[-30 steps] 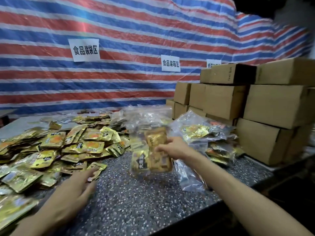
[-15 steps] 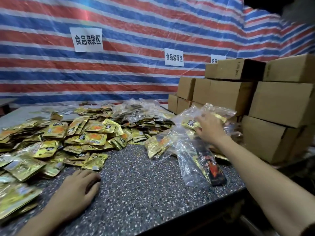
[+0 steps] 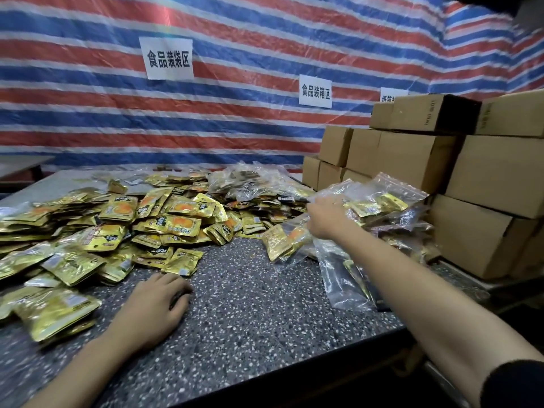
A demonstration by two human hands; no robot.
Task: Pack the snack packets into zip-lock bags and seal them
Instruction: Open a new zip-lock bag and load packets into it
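Left hand [image 3: 153,307] on desk [image 3: 250,304], front edge, grip loose, empty. Right hand [image 3: 326,216] in zip-lock bag pile [image 3: 382,201], right edge; grip state cannot tell. Nearest zip-lock bag [image 3: 341,284] flat, long axis front-to-back

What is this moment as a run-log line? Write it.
left hand: rests on table, holds nothing | right hand: at pile of filled zip-lock bags, grip unclear | loose snack packets: heaped at left

Glossy gold foil packets [image 3: 179,225]; speckled stone table [image 3: 250,304].
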